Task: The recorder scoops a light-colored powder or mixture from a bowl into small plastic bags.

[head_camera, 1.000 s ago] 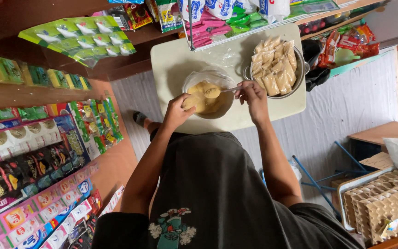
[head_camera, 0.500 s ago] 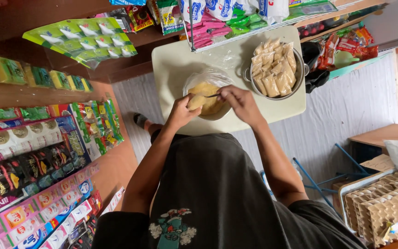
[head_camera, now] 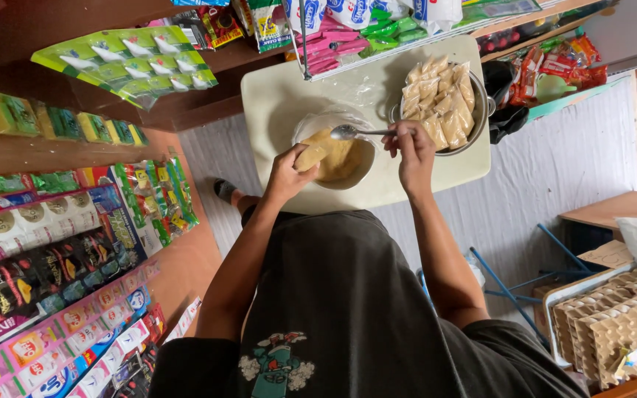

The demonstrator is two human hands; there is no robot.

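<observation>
Both hands grip: left hand (head_camera: 287, 175) a small packet (head_camera: 310, 156), right hand (head_camera: 412, 151) a spoon (head_camera: 355, 132) (above the bowl (head_camera: 344, 163) rim).

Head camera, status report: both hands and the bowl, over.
Left hand holds small filled bag at bowl. Right hand holds spoon over bowl. Pot of packed bags beside it. Nothing obstructing.

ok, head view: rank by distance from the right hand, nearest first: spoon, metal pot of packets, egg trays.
From the right hand:
1. Spoon: in its grip, bowl end over the plastic-lined bowl.
2. Metal pot of packets: just beyond the hand, on the table's far right.
3. Egg trays: far off, low at the right edge.
</observation>
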